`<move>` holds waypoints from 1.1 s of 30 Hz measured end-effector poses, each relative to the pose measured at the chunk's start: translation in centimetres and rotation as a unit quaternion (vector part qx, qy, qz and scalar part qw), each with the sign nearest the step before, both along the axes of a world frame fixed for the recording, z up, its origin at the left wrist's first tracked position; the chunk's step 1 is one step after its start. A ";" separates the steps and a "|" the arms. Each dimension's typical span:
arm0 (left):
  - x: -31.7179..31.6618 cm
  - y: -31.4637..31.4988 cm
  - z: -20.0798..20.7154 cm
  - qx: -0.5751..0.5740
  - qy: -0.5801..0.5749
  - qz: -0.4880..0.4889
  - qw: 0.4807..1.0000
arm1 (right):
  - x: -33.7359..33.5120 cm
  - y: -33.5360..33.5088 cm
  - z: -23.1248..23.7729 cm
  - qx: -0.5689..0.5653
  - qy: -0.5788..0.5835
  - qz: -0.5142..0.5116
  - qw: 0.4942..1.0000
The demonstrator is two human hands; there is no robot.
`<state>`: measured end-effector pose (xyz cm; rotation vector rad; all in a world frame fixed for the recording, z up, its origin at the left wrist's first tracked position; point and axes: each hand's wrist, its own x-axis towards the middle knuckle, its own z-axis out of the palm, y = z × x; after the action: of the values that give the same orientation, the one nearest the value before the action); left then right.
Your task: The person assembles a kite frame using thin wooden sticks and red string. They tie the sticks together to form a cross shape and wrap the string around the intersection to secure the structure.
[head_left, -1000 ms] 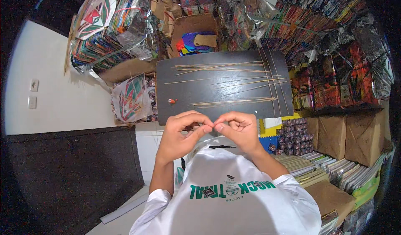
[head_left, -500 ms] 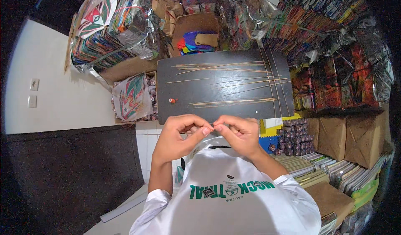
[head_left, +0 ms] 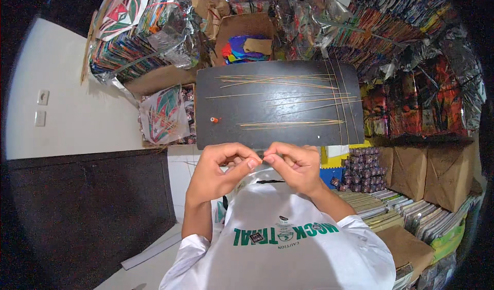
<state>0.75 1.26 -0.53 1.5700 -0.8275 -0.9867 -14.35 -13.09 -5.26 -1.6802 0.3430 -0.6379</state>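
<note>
Little has shifted since a moment ago: the left hand (head_left: 218,174) and right hand (head_left: 293,166) stay pressed fingertip to fingertip just above the chest of the white shirt with green lettering (head_left: 280,238), both curled and pinching something too small to make out. Beyond them, the dark rectangular bench (head_left: 267,135) carries thin pale bamboo sticks (head_left: 288,123) scattered lengthwise and a small orange spool (head_left: 214,120) near its left side, well apart from the hands. Stacks of colourful plastic-wrapped kites (head_left: 139,37) crowd around the bench, with brown cardboard boxes (head_left: 432,171) at right.
</note>
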 end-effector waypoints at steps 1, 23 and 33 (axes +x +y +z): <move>0.0 0.1 -0.1 -0.008 -0.002 0.003 1.000 | 0.1 0.1 -0.1 0.004 -0.004 0.001 1.000; 1.5 2.9 0.5 -0.092 -0.221 0.076 0.968 | 1.5 1.4 0.6 0.090 0.011 0.117 0.989; 2.5 3.7 0.7 -0.134 -0.277 0.071 0.949 | 3.4 1.6 1.1 -0.013 -0.041 0.142 0.989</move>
<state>3.21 4.96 0.16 1.6559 -1.1586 -0.3020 -10.96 -11.49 -4.13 -1.6824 0.0346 -0.4975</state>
